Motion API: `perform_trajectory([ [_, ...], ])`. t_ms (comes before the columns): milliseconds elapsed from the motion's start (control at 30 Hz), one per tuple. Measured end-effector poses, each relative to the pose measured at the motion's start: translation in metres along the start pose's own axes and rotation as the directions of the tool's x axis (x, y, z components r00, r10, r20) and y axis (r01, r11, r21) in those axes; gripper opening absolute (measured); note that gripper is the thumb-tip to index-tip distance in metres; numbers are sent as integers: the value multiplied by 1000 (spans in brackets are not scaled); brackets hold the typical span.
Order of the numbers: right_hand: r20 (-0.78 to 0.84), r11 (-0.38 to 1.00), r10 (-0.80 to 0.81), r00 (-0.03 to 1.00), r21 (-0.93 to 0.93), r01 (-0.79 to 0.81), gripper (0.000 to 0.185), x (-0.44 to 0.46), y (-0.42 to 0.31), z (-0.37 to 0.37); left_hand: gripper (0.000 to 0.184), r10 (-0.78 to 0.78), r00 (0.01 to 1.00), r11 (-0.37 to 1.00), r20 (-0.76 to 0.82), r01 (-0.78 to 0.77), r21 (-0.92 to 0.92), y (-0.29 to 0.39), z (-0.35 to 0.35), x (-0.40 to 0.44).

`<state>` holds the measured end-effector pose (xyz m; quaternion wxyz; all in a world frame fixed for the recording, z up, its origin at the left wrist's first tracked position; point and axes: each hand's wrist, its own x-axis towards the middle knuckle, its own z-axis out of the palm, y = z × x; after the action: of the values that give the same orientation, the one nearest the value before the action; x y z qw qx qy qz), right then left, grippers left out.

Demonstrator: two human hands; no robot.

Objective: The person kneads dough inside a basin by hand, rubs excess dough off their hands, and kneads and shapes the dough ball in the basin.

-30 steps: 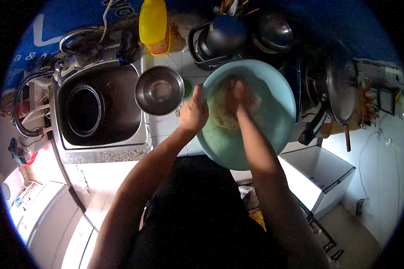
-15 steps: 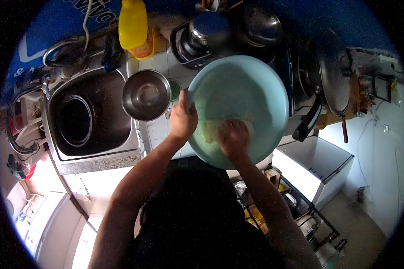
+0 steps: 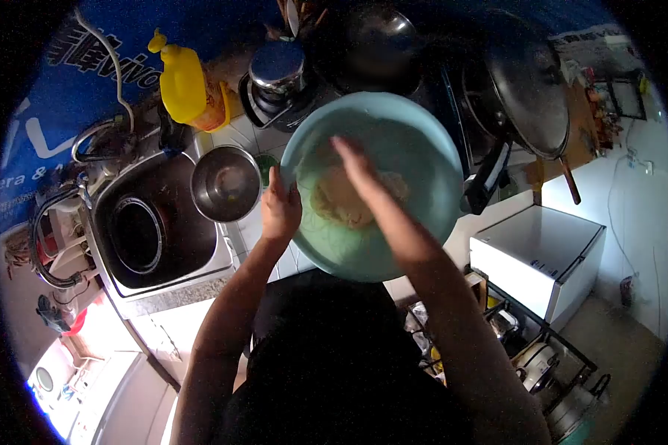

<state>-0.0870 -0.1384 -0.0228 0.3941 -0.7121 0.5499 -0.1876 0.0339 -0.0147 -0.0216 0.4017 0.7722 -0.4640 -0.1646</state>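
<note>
A large pale-green basin sits in front of me on the counter. My left hand grips its left rim, thumb pointing up along the edge. Inside lies a lump of pale dough, flattened and uneven. My right hand is over the dough, its fingers stretched out toward the basin's far left wall. It holds nothing that I can see; the hand and forearm cover part of the dough. Left of the basin stands a steel bowl with a little pale residue at its bottom.
At the left is a sink with a dark round pan in it. A yellow bottle stands behind the steel bowl. Behind the basin are a metal pot and a wok; a lidded pan is at the right.
My right hand has gone from a closed press on the dough to stretched fingers farther up and left in the basin. The left hand keeps its hold. The view has shifted.
</note>
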Motion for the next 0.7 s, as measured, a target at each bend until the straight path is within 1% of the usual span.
perform_trajectory([
  [33,54,896,-113,992,437,79,26,12,6,-26,54,-1,1000,1000,3,1,0,-2,0,-1],
  [67,104,840,-222,970,525,136,19,30,35,-34,53,-2,1000,1000,9,2,0,-4,0,-3],
  [100,45,891,-247,968,404,208,17,36,60,-46,52,3,1000,1000,18,-3,-2,-4,1,-4],
  [133,72,953,-303,950,-1,304,20,39,86,-63,52,13,1000,1000,23,-12,-5,0,0,-2],
  [167,149,846,-352,924,-372,383,29,33,118,-83,51,-22,999,999,33,23,-38,7,-3,0],
  [200,212,872,-234,949,-386,301,34,19,129,-90,50,-60,997,996,43,62,-68,10,-5,1],
  [233,208,875,-229,951,-384,294,34,2,137,-92,50,-56,997,996,50,59,-65,7,-5,0],
  [300,397,735,-82,914,-595,325,34,-24,152,-97,50,1,1000,998,-6,-2,-62,-4,2,-3],
  [333,389,736,-76,918,-600,315,34,-28,161,-101,50,8,1000,998,2,-8,-67,-14,8,-3],
  [400,324,844,-107,940,-471,258,29,-30,185,-103,50,-65,998,976,14,66,-206,-26,16,0],
  [433,292,888,-122,949,-395,235,26,-29,196,-103,50,-61,998,977,13,62,-204,-26,15,-1],
  [500,222,954,-141,965,-231,193,21,-25,200,-102,51,-109,992,985,59,116,-125,-6,3,3],
  [533,219,954,-142,965,-228,192,21,-19,202,-101,51,-106,993,986,60,112,-124,-4,3,3],
  [600,51,907,-346,937,-236,348,17,-8,170,-98,49,-81,996,992,39,84,-89,-3,1,2],
  [633,50,911,-341,939,-229,343,17,-15,148,-97,49,-81,996,993,44,84,-82,-3,0,0],
  [700,143,851,-152,978,-485,204,17,-36,109,-100,47,-114,993,983,35,118,-139,-1,1,2],
])
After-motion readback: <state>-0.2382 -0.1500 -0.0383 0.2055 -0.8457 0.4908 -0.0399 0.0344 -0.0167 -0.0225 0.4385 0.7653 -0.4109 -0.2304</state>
